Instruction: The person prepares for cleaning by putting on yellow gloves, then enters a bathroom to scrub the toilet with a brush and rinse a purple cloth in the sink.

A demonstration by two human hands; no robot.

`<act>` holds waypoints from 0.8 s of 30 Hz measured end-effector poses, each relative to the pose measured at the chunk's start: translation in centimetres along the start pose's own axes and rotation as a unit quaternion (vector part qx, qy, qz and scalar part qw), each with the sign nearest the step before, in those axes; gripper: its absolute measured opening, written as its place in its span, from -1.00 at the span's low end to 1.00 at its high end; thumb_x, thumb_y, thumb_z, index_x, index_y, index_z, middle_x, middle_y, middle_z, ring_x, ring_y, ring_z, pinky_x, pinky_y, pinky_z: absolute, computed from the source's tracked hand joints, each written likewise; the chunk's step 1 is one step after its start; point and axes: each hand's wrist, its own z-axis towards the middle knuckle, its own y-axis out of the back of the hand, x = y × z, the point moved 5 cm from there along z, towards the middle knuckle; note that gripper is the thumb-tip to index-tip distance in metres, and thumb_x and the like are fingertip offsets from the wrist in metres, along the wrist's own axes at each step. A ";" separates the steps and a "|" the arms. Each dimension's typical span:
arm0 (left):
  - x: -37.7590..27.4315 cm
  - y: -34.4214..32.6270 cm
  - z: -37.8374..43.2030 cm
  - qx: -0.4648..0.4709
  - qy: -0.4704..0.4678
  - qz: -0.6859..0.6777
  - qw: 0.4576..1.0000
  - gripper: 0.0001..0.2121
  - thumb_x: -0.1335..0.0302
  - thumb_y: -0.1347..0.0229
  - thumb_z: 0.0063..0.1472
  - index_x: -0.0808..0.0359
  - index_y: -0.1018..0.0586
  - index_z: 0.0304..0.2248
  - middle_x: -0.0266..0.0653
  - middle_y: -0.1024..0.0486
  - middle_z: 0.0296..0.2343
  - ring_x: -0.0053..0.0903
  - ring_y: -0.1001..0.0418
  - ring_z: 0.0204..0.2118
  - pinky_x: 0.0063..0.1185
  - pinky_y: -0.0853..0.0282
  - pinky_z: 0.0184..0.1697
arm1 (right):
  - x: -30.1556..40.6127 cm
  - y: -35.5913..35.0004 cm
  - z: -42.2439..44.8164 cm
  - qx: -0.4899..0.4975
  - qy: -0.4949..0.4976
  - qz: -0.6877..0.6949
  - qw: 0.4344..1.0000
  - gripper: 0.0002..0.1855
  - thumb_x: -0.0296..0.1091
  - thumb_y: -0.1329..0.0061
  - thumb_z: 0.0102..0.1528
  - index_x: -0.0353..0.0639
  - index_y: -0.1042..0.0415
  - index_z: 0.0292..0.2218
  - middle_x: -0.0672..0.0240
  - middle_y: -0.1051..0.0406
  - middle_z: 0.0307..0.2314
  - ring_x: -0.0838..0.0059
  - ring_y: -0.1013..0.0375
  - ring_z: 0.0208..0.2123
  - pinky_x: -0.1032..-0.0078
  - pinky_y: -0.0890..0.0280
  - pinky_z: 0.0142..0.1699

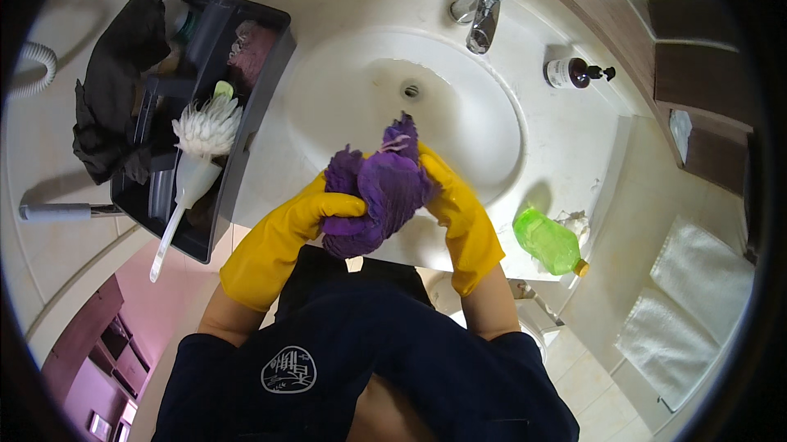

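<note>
A crumpled purple cloth is bunched between my hands, over the front rim of the white washbasin. My left hand, in a yellow rubber glove, grips its left side with the thumb on top. On the right, my right hand, gloved the same way, holds the other side; its fingers are partly hidden behind the cloth. Beyond the cloth, the basin's drain shows, with a little water around it. A chrome faucet stands at the back of the basin.
On the left of the counter sits a black caddy with a white brush, a pink cloth and a black cloth. To the right are a brown pump bottle and a green bottle. White towels hang farther right.
</note>
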 end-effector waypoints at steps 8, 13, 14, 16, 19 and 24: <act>2.8 0.3 0.6 -0.023 0.091 -0.068 0.993 -0.49 0.53 -0.08 0.07 0.31 -0.35 0.06 -0.11 -0.43 -0.07 -0.32 -0.42 -0.03 -0.38 -0.30 0.10 | -5.4 3.6 -2.1 -0.205 -0.049 0.126 0.969 -0.47 -0.40 -0.07 0.08 -0.24 -0.27 0.07 0.26 -0.42 -0.16 0.47 -0.44 -0.15 0.57 -0.35 -0.05; 5.0 2.9 1.0 -0.072 0.088 -0.130 0.985 -0.61 0.51 -0.04 0.13 0.33 -0.43 -0.01 -0.10 -0.48 -0.13 -0.34 -0.46 -0.07 -0.41 -0.35 0.06 | -1.6 5.9 -2.4 -0.307 0.054 0.057 0.949 -0.41 -0.37 -0.02 0.13 -0.35 -0.13 0.12 0.15 -0.35 -0.11 0.38 -0.40 -0.10 0.51 -0.32 0.04; 5.6 4.0 0.8 -0.097 0.093 -0.154 0.979 -0.64 0.51 -0.03 0.14 0.33 -0.45 -0.03 -0.10 -0.49 -0.13 -0.34 -0.46 -0.08 -0.41 -0.36 0.05 | 0.0 5.9 -2.2 -0.288 0.075 0.072 0.952 -0.42 -0.37 0.00 0.14 -0.35 -0.13 0.13 0.12 -0.33 -0.08 0.33 -0.38 -0.07 0.46 -0.30 0.07; 4.9 4.2 0.6 -0.139 0.050 -0.131 0.980 -0.68 0.45 -0.06 0.15 0.36 -0.50 -0.10 -0.13 -0.53 -0.20 -0.37 -0.50 -0.13 -0.45 -0.39 0.01 | 3.1 5.4 -1.5 -0.243 0.114 0.092 0.959 -0.43 -0.36 0.01 0.15 -0.34 -0.14 0.13 0.06 -0.29 -0.03 0.25 -0.35 -0.02 0.38 -0.28 0.11; 4.7 6.4 1.0 -0.130 -0.029 -0.120 0.984 -0.74 0.42 0.00 0.20 0.39 -0.54 -0.17 -0.15 -0.55 -0.23 -0.39 -0.52 -0.17 -0.45 -0.40 0.00 | 7.1 3.2 0.5 -0.152 0.169 0.126 0.966 -0.45 -0.35 0.01 0.16 -0.33 -0.15 0.12 0.02 -0.27 -0.01 0.18 -0.31 0.02 0.29 -0.24 0.15; 3.2 5.4 2.6 -0.051 -0.131 -0.078 0.987 -0.75 0.47 0.05 0.26 0.36 -0.51 -0.12 -0.19 -0.53 -0.19 -0.45 -0.50 -0.17 -0.50 -0.39 -0.02 | 13.7 -0.7 3.9 -0.010 0.303 0.165 0.939 -0.49 -0.26 0.10 0.20 -0.37 -0.18 0.09 -0.03 -0.20 0.06 0.09 -0.22 0.11 0.19 -0.08 0.26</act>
